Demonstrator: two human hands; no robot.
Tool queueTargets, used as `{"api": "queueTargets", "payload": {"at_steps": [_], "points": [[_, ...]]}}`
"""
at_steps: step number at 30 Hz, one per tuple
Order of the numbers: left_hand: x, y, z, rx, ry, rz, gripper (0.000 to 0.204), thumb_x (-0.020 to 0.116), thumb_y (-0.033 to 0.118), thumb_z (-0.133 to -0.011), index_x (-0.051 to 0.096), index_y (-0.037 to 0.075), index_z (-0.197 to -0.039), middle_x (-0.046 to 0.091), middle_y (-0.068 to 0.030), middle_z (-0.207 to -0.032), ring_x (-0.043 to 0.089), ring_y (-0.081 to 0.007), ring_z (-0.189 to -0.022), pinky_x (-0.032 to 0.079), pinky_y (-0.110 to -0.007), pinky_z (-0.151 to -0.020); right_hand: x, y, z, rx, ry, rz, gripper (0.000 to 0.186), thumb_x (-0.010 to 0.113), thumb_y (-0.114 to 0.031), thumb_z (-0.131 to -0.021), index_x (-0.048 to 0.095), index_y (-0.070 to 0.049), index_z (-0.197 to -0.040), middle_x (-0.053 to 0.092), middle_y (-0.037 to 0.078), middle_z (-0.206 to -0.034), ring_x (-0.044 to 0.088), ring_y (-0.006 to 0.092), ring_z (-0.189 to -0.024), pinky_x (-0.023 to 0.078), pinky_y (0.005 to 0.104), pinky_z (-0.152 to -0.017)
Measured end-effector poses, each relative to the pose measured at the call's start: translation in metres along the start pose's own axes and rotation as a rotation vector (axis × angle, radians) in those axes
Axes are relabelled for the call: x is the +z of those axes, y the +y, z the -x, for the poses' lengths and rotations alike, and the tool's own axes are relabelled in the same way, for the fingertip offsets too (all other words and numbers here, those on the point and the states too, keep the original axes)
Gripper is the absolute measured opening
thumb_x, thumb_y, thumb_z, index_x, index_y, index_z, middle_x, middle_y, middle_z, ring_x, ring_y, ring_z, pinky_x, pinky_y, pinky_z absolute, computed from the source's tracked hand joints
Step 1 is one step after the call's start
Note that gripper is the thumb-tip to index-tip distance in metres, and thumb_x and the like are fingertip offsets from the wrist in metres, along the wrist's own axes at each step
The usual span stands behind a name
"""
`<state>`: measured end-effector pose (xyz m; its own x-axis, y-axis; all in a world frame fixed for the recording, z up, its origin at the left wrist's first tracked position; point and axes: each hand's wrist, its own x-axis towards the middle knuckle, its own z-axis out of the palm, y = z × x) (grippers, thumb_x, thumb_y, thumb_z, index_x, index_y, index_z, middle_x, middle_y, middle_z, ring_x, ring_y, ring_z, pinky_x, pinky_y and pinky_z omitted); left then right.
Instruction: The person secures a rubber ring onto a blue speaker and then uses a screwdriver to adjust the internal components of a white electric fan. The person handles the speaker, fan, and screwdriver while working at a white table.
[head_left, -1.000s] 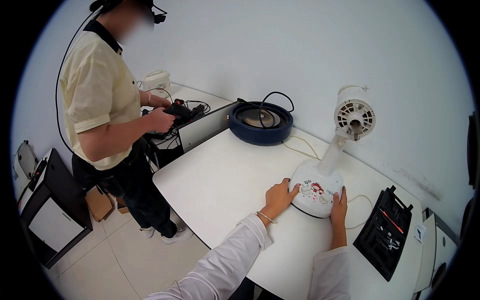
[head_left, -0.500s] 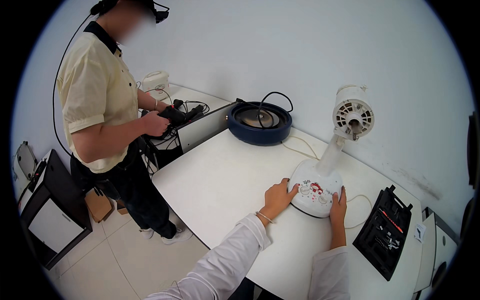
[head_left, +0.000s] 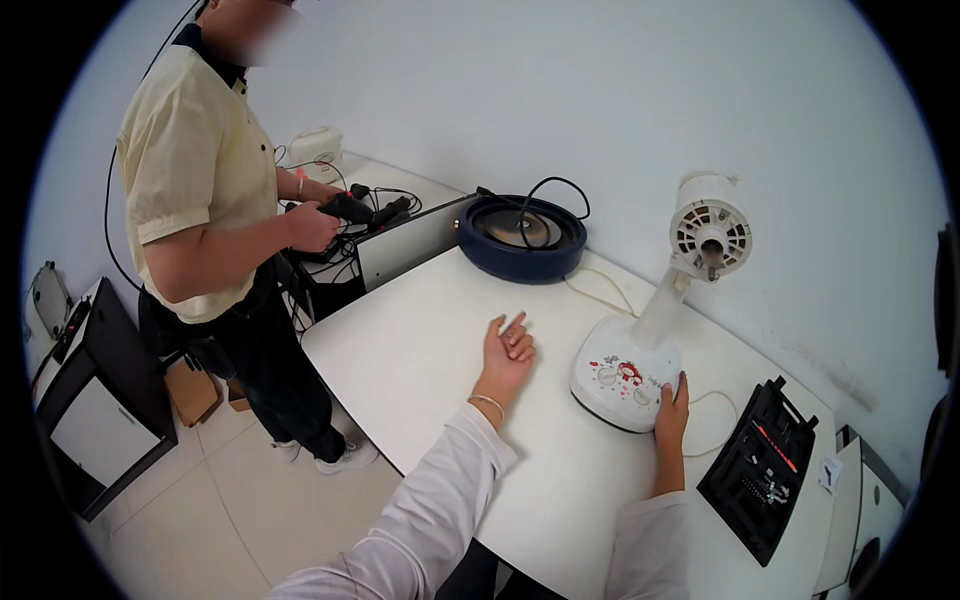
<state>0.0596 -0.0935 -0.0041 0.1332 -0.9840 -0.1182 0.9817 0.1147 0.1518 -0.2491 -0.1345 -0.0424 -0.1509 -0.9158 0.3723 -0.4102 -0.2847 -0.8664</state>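
A white table fan (head_left: 657, 310) without grille or blades stands upright on the table, its bare motor housing and shaft exposed. The oval fan base (head_left: 628, 378) carries two knobs and a red cartoon print. At the base's right side is my right hand (head_left: 672, 412), its thumb on the upper edge and its fingers along the flank. Left of the base and clear of it, my left hand (head_left: 508, 355) is raised with the palm partly turned up. Its index finger sticks out, the other fingers are loosely bent, and I see nothing in it.
Behind stands a round navy-blue appliance (head_left: 520, 240) with a black cable. An open black tool case (head_left: 762, 475) lies at the right. A pale cord (head_left: 722, 400) runs beside the fan. At the left, a co-worker (head_left: 205, 190) holds a black device (head_left: 348, 208) near tangled cables.
My left hand has let go of the base's left side and moved left, away from the fan. My right hand stays on the base. The view has shifted slightly.
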Motion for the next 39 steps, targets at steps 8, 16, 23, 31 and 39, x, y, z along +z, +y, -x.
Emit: {"api": "queueTargets", "payload": {"at_steps": [8, 16, 23, 31, 39], "points": [[-0.025, -0.036, -0.008, 0.571, -0.085, -1.831, 0.027, 0.042, 0.02, -0.09, 0.063, 0.011, -0.106, 0.066, -0.0128, -0.082, 0.062, -0.0288, -0.074, 0.048, -0.039, -0.068, 0.008, -0.009, 0.002, 0.028, -0.022, -0.023, 0.051, 0.048, -0.02, -0.094, 0.036, 0.003, -0.138, 0.037, 0.022, -0.143, 0.033, 0.0321, -0.135, 0.024, 0.0353, -0.111], [0.005, -0.058, 0.018, 0.418, 0.019, -1.999, 0.033, 0.042, 0.034, -0.093, 0.064, 0.013, -0.106, 0.068, -0.0131, -0.09, 0.064, -0.0346, -0.087, 0.05, -0.045, -0.077, 0.002, 0.002, 0.0, -0.006, -0.012, 0.014, 0.051, 0.047, -0.017, -0.094, 0.036, 0.004, -0.138, 0.038, 0.022, -0.143, 0.035, 0.0317, -0.134, 0.025, 0.035, -0.11], [0.004, -0.069, 0.023, 0.584, -0.01, -2.116, 0.043, 0.036, 0.041, -0.097, 0.062, 0.013, -0.116, 0.068, -0.0173, -0.085, 0.065, -0.0351, -0.079, 0.05, -0.046, -0.071, 0.006, 0.004, -0.006, -0.015, -0.037, -0.002, 0.051, 0.044, -0.016, -0.096, 0.031, 0.004, -0.141, 0.033, 0.021, -0.146, 0.03, 0.0309, -0.137, 0.021, 0.0346, -0.112], [0.002, -0.072, 0.035, 0.552, 0.044, -2.061, 0.042, 0.038, 0.039, -0.095, 0.062, 0.013, -0.118, 0.068, -0.0173, -0.087, 0.064, -0.0356, -0.081, 0.05, -0.045, -0.072, 0.001, 0.006, 0.0, 0.006, -0.106, -0.023, 0.051, 0.041, -0.012, -0.096, 0.027, 0.005, -0.142, 0.03, 0.021, -0.148, 0.026, 0.031, -0.138, 0.019, 0.0346, -0.113], [0.004, -0.066, 0.077, 0.541, 0.029, -2.053, 0.042, 0.037, 0.038, -0.095, 0.063, 0.012, -0.115, 0.067, -0.0183, -0.087, 0.064, -0.0363, -0.08, 0.051, -0.045, -0.071, -0.018, -0.01, 0.036, -0.025, -0.139, 0.052, 0.05, 0.04, -0.012, -0.096, 0.027, 0.006, -0.141, 0.03, 0.022, -0.147, 0.027, 0.0314, -0.137, 0.019, 0.0347, -0.113]]}}
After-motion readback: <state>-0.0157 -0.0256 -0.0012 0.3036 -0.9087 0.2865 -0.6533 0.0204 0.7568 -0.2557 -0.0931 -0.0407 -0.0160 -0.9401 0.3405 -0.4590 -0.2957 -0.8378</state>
